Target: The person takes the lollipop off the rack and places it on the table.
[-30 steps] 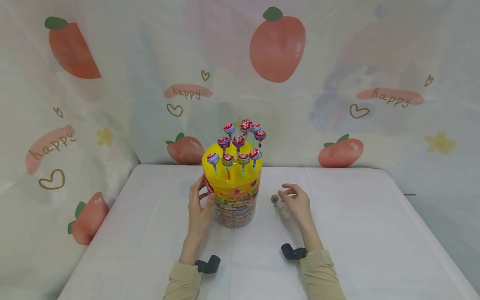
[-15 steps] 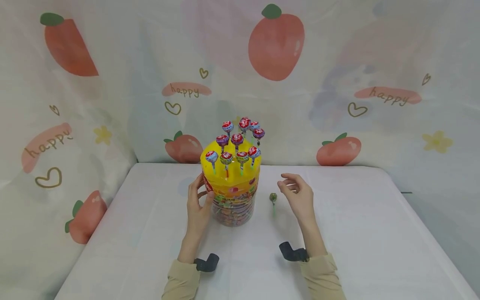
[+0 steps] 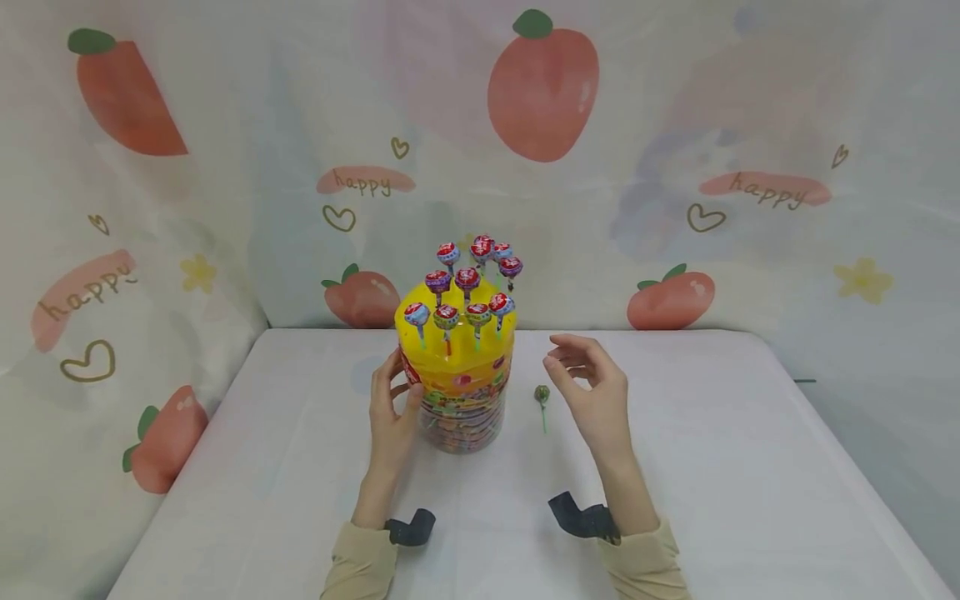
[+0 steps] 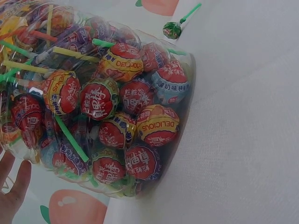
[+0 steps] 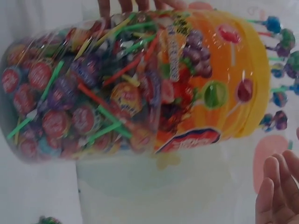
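Note:
A clear plastic lollipop jar (image 3: 459, 382) with a yellow lid (image 3: 457, 354) stands upright on the table, full of wrapped lollipops. More lollipops (image 3: 467, 282) stick up by their sticks from the lid. My left hand (image 3: 392, 417) holds the jar's left side, thumb toward the front and fingers round the far side. To the right of the jar, my right hand (image 3: 596, 392) is raised with loosely bent fingers and nothing between them. One green-wrapped lollipop (image 3: 542, 394) lies on the table between the jar and that hand, its stick pointing toward me.
The white-covered table (image 3: 735, 467) reaches back to a printed cloth backdrop (image 3: 585, 275) with peaches and lettering. A black camera mount (image 3: 411, 528) is strapped to the left wrist, and another black mount (image 3: 581, 515) to the right.
My right hand has drawn up and away from the green lollipop, which stays on the table. The left hand keeps its place on the jar. The head view has shifted slightly.

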Motion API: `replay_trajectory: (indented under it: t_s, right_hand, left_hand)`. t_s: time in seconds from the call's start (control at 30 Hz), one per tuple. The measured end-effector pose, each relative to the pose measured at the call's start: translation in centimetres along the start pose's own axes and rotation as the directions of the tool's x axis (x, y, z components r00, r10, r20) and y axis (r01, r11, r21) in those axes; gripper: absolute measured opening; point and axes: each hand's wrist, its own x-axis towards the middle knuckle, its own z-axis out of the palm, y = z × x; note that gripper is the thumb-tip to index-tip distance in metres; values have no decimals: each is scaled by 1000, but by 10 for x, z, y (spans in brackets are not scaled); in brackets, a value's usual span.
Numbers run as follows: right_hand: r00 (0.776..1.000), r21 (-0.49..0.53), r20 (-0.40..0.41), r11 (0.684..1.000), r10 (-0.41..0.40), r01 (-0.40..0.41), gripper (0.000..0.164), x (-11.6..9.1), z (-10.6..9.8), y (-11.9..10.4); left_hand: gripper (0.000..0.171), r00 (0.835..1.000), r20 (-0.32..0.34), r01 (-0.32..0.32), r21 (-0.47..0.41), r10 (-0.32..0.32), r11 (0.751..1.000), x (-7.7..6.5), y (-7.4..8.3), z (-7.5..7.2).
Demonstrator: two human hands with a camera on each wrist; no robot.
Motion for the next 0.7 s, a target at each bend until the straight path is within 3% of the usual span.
replay_trajectory:
  t_s: [0.33,0.7]
  right_hand:
    - [990,0,73,993,-118,118,28,7,16,-16]
    - [978,-66,74,978,-194,198,33,19,24,-27]
  left_hand:
    - [57,1000,-2,16,-21,-16,1000,-1,1,0]
    - [55,1000,-7,-1,-4,1,1000,-2,0,1]
